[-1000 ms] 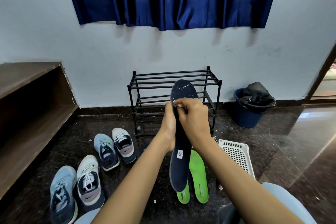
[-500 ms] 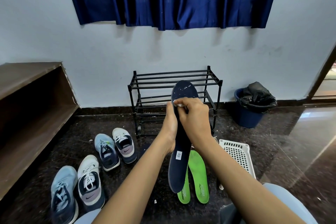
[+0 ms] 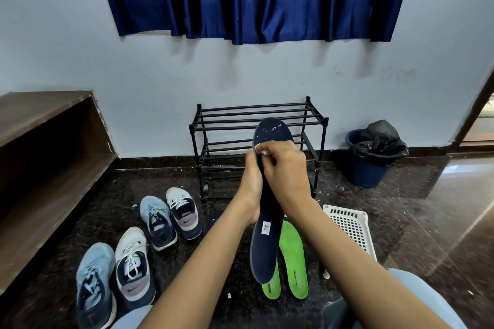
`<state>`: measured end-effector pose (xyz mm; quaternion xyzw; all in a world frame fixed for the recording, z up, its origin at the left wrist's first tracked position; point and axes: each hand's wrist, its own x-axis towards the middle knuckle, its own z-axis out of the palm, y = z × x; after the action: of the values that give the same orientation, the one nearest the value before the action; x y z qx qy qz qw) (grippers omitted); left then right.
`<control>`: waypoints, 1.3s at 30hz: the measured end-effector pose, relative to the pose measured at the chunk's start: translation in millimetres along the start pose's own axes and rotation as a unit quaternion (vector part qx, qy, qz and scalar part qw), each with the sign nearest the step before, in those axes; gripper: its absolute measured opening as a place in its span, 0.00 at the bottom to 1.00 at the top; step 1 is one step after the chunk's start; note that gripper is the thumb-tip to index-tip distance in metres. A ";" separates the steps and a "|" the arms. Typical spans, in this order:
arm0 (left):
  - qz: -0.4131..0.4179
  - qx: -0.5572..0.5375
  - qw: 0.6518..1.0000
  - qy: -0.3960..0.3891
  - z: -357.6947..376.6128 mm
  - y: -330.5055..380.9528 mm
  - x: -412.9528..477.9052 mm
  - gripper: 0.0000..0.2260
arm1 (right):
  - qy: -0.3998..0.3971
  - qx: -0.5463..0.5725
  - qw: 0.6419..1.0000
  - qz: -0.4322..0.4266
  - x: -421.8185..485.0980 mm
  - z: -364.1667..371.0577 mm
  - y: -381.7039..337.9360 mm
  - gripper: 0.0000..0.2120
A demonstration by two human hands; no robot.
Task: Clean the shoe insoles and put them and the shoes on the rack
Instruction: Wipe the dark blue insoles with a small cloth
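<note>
Shoes (image 3: 160,222) on floor, left. Left hand (image 3: 252,181) grips navy insole (image 3: 264,248) upright, in front of rack (image 3: 254,115). Right hand (image 3: 286,168) pinches white wipe (image 3: 263,149) against insole's upper part. Green insoles (image 3: 294,256) on floor below, basket (image 3: 350,224) right.

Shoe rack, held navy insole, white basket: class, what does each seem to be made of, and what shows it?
Shoe rack: thin black tubes with chunkier corner joints, probably painted metal with plastic connectors. Navy insole: matte, fabric-faced foam by its soft thick edge, likely. White basket: moulded plastic, shown by its regular perforated grid.
</note>
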<state>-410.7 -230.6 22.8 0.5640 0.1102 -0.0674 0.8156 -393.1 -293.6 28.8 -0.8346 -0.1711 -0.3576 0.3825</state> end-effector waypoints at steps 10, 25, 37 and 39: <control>0.022 -0.031 0.999 0.028 -7.9 5.3 3.0 0.25 | -0.026 0.010 0.999 -0.022 -10.6 5.3 -2.8 0.12; 0.020 -0.037 0.999 0.026 -11.1 6.7 11.2 0.26 | -0.046 0.004 0.999 -0.023 -14.0 7.4 0.9 0.13; 0.000 -0.065 0.998 0.003 -6.9 5.9 10.2 0.29 | -0.049 -0.041 0.998 -0.024 -14.2 4.2 9.0 0.12; 0.006 -0.055 0.998 0.007 -9.2 6.1 10.3 0.30 | -0.059 -0.046 0.996 -0.039 -16.8 4.5 8.5 0.12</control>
<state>-400.3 -219.7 22.6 0.5197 0.1164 -0.0523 0.8448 -397.8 -295.8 10.2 -0.8637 -0.2091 -0.3296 0.3189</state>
